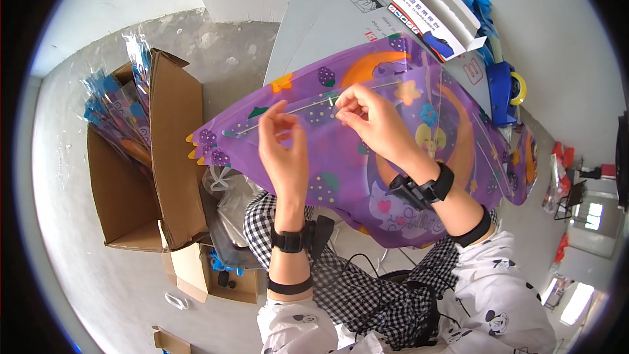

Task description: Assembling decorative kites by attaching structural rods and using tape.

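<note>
Okay so there's a decent gap over the purple sheet (327, 151) between the left hand (285, 154) and right hand (377, 124), but a thin rod (314, 107) cuts across it. Far side's cramped: white box (432, 16) right at the sheet's edge, blue tape dispenser (503, 95) farther right. Left, a big cardboard box (177, 151) walls things off; near side, checkered legs (354, 301) block going under.

Bright, even light fills the view, a window (578, 303) glares white at lower right, the left hand (283, 151) is slightly motion-blurred, and the fisheye lens bends straight edges toward a black rim.
</note>
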`<state>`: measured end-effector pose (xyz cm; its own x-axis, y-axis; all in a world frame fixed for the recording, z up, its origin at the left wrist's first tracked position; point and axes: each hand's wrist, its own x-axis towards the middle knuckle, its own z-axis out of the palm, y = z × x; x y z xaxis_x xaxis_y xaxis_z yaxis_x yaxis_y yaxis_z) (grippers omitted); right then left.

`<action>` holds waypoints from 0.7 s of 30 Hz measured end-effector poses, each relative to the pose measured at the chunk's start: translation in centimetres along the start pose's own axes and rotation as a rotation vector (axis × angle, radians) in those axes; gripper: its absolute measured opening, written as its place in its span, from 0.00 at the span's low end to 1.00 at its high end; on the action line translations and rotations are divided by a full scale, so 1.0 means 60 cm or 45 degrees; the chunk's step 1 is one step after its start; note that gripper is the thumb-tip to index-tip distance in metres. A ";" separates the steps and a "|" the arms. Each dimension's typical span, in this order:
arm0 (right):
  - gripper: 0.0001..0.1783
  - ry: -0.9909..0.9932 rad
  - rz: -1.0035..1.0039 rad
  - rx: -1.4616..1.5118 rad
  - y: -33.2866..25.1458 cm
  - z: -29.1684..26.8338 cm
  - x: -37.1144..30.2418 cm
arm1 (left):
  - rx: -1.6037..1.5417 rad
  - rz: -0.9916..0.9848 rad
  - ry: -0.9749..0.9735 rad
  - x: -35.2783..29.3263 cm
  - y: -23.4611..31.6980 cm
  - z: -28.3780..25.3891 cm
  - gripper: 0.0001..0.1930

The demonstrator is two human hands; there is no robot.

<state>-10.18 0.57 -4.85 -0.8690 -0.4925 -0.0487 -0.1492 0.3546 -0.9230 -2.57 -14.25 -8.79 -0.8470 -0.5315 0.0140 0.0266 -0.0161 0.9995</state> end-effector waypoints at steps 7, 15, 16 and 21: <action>0.24 0.380 0.751 0.721 0.032 0.086 0.015 | 0.550 -0.045 0.048 0.026 -0.049 0.000 0.13; 0.19 0.593 0.806 0.956 0.045 0.110 -0.001 | 0.603 0.076 -0.019 0.026 -0.064 -0.013 0.14; 0.17 0.555 0.854 0.973 0.045 0.110 -0.001 | 0.595 0.053 -0.028 0.027 -0.063 -0.013 0.15; 0.15 0.515 0.804 1.081 0.049 0.123 0.024 | 0.540 -0.017 -0.065 0.027 -0.064 -0.018 0.18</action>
<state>-8.41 -4.95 -10.48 -0.7871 -0.0689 -0.6130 0.6048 -0.2814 -0.7450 -3.46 -15.93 -12.64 -0.8712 -0.4909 -0.0083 -0.1962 0.3325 0.9225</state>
